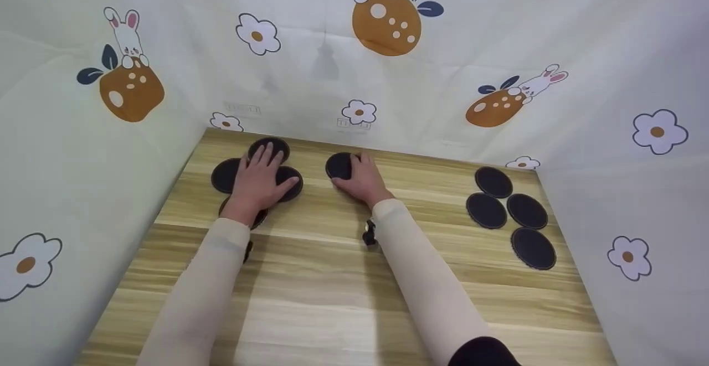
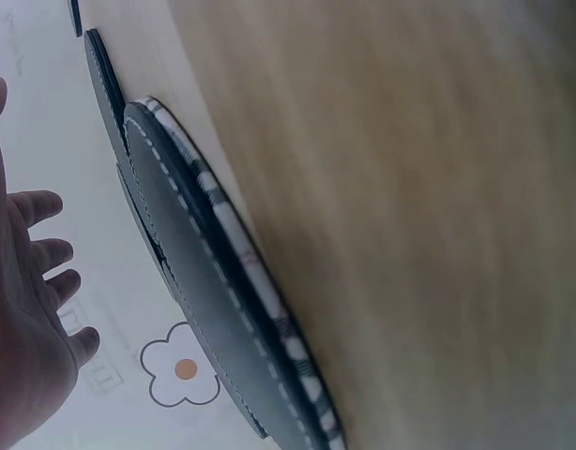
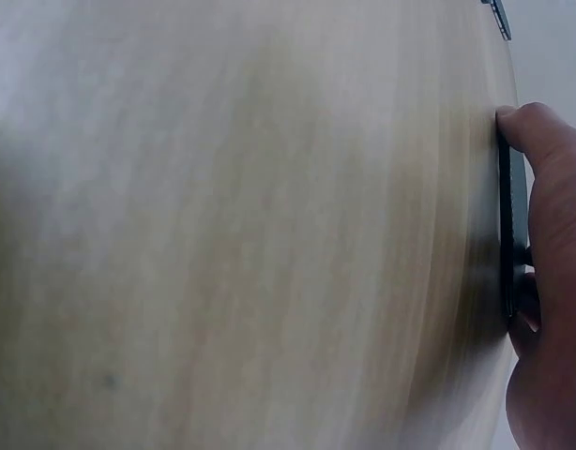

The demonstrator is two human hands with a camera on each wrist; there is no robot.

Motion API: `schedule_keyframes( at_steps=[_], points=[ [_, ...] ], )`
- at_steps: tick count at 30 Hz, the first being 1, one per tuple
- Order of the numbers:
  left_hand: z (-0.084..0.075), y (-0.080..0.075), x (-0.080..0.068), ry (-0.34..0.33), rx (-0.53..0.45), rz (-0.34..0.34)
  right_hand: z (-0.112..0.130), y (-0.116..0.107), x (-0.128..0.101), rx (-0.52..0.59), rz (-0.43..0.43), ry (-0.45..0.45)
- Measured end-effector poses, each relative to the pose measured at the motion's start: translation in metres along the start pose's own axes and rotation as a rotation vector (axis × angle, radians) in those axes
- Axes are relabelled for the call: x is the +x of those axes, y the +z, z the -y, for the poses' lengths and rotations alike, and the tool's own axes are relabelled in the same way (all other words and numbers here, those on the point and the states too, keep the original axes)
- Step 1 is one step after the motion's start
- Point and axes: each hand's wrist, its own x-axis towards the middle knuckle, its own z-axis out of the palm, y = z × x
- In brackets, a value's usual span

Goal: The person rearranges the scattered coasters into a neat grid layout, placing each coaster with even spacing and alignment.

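My right hand (image 1: 365, 180) grips a round black coaster (image 1: 338, 165) by its edges near the back of the table. In the right wrist view the thumb and fingers hold opposite sides of this coaster (image 3: 519, 202). My left hand (image 1: 256, 182) is spread over a cluster of several black coasters (image 1: 224, 176) at the back left, partly hiding them. The left wrist view shows its fingers (image 2: 53, 253) apart from the coasters there. The nearest stitched coaster (image 2: 199, 272) has a plaid layer along its underside.
Several more black coasters (image 1: 486, 210) lie flat in a group at the right of the wood-grain table (image 1: 310, 299). A pale cloth (image 1: 310, 78) printed with rabbits and flowers stands as walls behind the table and at both sides.
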Motion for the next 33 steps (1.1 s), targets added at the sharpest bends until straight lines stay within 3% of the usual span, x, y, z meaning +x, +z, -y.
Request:
schedule_keyframes(
  at_steps=[12,18,24,33],
  points=[
    [-0.001,-0.002,0.002,-0.007,-0.003,0.013,-0.005,0.001,0.004,0.015,0.016,-0.001],
    [-0.005,-0.005,0.001,0.003,-0.015,0.004,-0.006,-0.018,-0.001,0.030,0.004,-0.054],
    [-0.011,-0.007,0.004,0.027,-0.020,-0.011,-0.019,-0.049,-0.023,0.044,-0.031,-0.161],
    [-0.023,-0.007,0.003,0.054,-0.013,-0.022,-0.058,-0.080,-0.077,0.034,-0.090,-0.288]
  ],
)
